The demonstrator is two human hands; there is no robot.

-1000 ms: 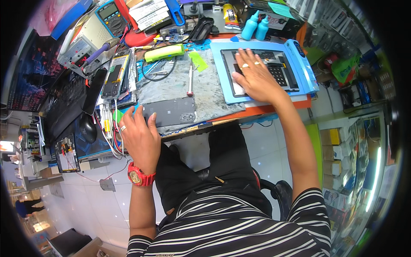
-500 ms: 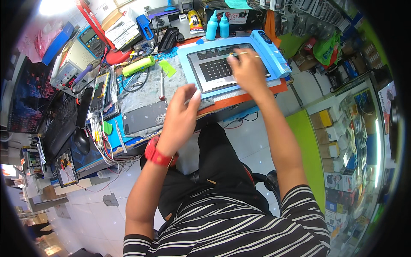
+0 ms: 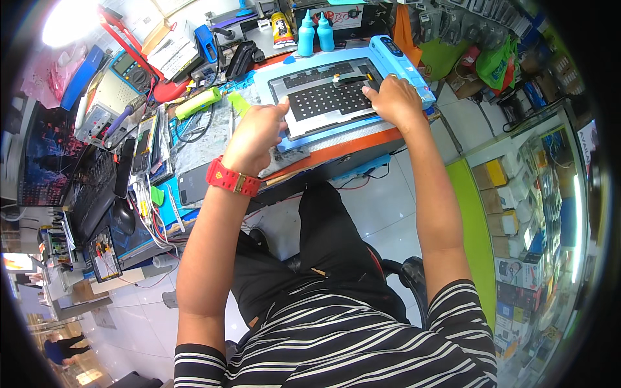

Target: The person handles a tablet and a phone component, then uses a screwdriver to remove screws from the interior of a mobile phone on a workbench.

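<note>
A flat tablet screen (image 3: pixel 328 118) lies on a light blue mat with its inner side up; it has a grey metallic border and black dotted sheets. A small black ribbon cable (image 3: pixel 352 80) rests on its upper part. My left hand (image 3: pixel 257 129), a red watch on its wrist, holds the screen's left edge, thumb uppermost and fingers curled. At the right edge, my right hand (image 3: pixel 396 103) grips it, its thumb on the upper face. The undersides of both grips are hidden. The blue machine (image 3: pixel 404 74) joined to the mat stands just beyond my right hand.
Two blue squeeze bottles (image 3: pixel 306 35) and a yellow tube (image 3: pixel 281 31) stand behind the mat. To the left are a green cylindrical tool (image 3: pixel 198 102), a dark phone back panel (image 3: pixel 194 185), a multimeter (image 3: pixel 131 71) and a keyboard (image 3: pixel 97 165). A glass display case (image 3: pixel 530 213) is at far right.
My left hand has moved up and forward onto the screen's left edge. My right hand has shifted from above the screen to its right edge and taken hold there.
</note>
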